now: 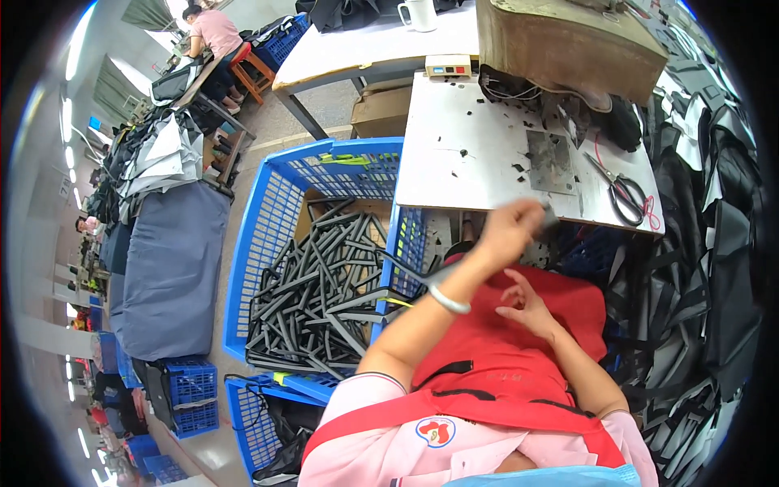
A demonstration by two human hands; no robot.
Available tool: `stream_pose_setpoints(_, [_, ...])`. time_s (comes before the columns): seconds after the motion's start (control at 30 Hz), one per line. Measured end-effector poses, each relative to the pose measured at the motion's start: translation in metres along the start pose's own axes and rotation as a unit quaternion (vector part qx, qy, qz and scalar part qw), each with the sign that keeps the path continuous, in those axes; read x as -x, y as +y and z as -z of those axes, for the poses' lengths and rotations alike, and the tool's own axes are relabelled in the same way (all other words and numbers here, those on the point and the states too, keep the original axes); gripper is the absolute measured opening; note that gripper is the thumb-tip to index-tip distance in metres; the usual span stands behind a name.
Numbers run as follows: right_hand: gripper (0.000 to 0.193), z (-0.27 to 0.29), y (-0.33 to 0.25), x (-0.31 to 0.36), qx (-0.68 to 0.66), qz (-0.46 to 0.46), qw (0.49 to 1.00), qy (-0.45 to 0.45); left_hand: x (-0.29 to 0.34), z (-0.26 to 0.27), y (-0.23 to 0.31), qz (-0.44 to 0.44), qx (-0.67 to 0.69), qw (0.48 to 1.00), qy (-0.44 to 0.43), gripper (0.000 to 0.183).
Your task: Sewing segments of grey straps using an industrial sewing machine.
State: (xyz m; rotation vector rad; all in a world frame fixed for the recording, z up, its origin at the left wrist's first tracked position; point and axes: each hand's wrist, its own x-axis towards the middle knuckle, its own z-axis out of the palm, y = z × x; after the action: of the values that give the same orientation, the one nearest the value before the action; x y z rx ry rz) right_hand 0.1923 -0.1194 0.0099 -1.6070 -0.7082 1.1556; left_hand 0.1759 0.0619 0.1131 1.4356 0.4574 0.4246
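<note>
we see the left hand [515, 227] of the person raised at the near edge of the white counter [454, 183]. at its fingertips there is a small dark piece [550, 216], but the picture is blurred here, so we are not able to say whether this grip is closed on it. the right hand [527, 310] is lower, in front of the red apron [503, 349]; its fingers are spread and curved, and we find nothing in this grip.

to the left of the left forearm, which wears a pale bracelet [449, 299], stands a blue basket [241, 260]. inside it we see many grey-black strips [312, 284], lying in a loose heap and pointing in all directions.

on the counter we notice a metal plate [553, 162], dark scraps around it, and, to the right, scissors [623, 195] with black handles beside a red cord [652, 213]. behind them stands a brownish machine [568, 49]. at the upper left, a co-worker [215, 36] in a pink top sits on a red stool [253, 75].
</note>
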Motion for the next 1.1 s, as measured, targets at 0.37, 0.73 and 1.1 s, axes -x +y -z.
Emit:
stream_pose_setpoints(0.37, [0.028, -0.017, 0.014, 0.014, -0.054, -0.02, 0.994, -0.096, 0.081, -0.015, -0.071, -0.061, -0.108, 0.986, -0.11, 0.022])
stream_pose_setpoints(0.73, [0.031, 0.06, -0.043, 0.06, -0.252, 0.001, 0.968, 0.011, 0.107, 0.049, -0.015, 0.069, -0.215, 0.937, -0.265, 0.021])
stream_pose_setpoints(1.1, [0.065, 0.058, -0.177, 0.079, 0.394, 0.315, 0.864, -0.004, 0.073, 0.004, 0.039, 0.069, -0.084, 0.932, -0.347, 0.024])
